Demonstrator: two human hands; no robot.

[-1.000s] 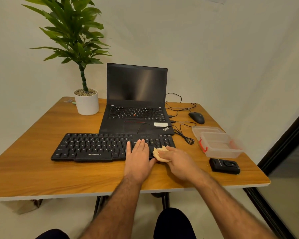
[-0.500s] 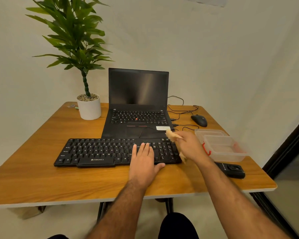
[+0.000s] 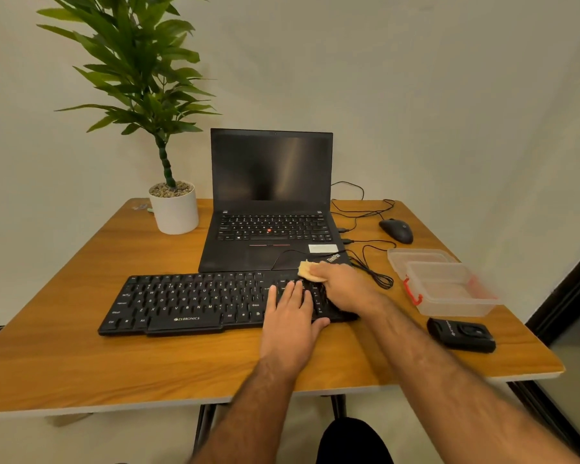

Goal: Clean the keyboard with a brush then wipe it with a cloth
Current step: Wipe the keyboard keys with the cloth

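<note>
A black keyboard (image 3: 188,303) lies across the middle of the wooden table (image 3: 81,360). My left hand (image 3: 293,321) rests flat on its right part, fingers spread over the keys. My right hand (image 3: 347,289) holds a small beige cloth (image 3: 308,271) pressed on the keyboard's upper right corner. No brush is in sight.
An open black laptop (image 3: 272,209) stands just behind the keyboard. A potted plant (image 3: 175,209) is at the back left. At the right are a black mouse (image 3: 395,230) with cables, a clear plastic box (image 3: 446,288) and a small black device (image 3: 462,334).
My right hand carried the cloth from the keyboard's front right edge up to its back right corner, then slid it a little left. The left hand stayed on the keys.
</note>
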